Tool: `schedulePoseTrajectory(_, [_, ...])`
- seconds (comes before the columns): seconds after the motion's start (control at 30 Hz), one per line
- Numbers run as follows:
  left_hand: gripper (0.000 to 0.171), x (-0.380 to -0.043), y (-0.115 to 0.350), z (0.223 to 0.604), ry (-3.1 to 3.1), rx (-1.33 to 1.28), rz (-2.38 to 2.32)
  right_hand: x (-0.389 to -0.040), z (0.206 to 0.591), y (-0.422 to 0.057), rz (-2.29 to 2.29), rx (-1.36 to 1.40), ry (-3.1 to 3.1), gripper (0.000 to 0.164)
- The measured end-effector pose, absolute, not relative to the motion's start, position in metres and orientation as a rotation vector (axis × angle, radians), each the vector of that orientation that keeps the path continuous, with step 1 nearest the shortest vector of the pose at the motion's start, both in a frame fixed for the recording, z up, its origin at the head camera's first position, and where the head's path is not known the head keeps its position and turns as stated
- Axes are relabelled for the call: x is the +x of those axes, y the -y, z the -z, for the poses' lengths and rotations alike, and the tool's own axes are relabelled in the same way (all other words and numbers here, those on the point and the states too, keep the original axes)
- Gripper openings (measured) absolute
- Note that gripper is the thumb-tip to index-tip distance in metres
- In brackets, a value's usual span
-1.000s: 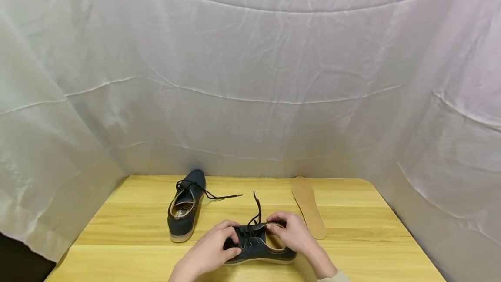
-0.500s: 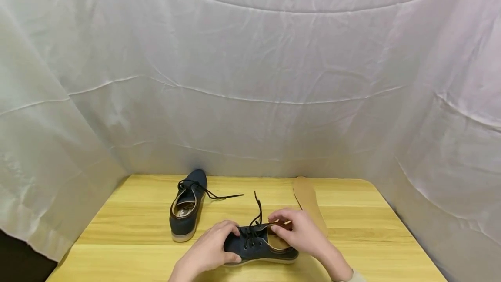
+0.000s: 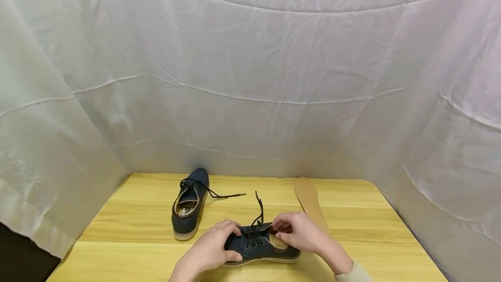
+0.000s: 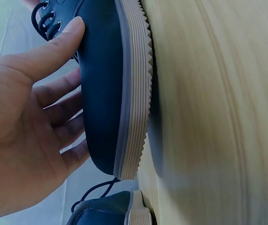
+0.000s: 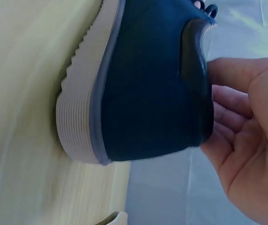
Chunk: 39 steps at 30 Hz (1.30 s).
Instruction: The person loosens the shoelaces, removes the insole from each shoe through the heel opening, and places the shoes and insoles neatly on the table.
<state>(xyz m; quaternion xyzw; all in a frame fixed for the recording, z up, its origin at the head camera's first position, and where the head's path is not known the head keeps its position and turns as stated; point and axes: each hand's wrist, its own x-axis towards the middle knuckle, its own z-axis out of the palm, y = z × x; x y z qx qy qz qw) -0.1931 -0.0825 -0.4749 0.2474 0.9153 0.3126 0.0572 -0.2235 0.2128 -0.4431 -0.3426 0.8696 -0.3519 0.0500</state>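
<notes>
My left hand (image 3: 213, 247) grips the toe of a dark navy lace-up shoe (image 3: 254, 249) standing sole-down on the table, toe to the left. Its thumb lies on the near side and its fingers on the far side, as the left wrist view shows on the shoe's upper (image 4: 103, 89). My right hand (image 3: 299, 232) is over the heel end, its bent fingers and thumb reaching into the shoe opening. Tan lining or insole (image 3: 277, 242) shows below the thumb. In the right wrist view the fingertips are hidden behind the shoe's heel (image 5: 152, 103); I cannot tell what they pinch.
A matching shoe (image 3: 188, 221) stands at the left, toe toward the curtain, its black lace (image 3: 223, 196) trailing right. A flat tan insole (image 3: 309, 195) lies behind my right hand. The wooden table (image 3: 375, 238) meets a pale hanging curtain (image 3: 250, 134) at the back and sides.
My right hand has shifted slightly right, from the far collar edge toward the heel, with its fingers bent into the opening. The left hand keeps its grip on the toe.
</notes>
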Motion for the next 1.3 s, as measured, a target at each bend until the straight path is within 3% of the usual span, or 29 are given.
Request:
schedulePoseTrajectory(0.17, [0.047, -0.195, 0.083, 0.475, -2.759, 0.746, -0.975, -0.237, 0.441, -0.218, 1.040, -1.027, -2.537, 0.022])
schedulePoseTrajectory(0.47, [0.048, -0.195, 0.081, 0.477, -2.806, 0.750, -0.980, -0.252, 0.441, -0.214, 0.911, -1.042, -2.540, 0.022])
schedulePoseTrajectory(1.3, [0.046, -0.195, 0.080, 0.478, -2.830, 0.741, -0.962, -0.250, 0.442, -0.208, 0.748, -0.994, -2.509, 0.025])
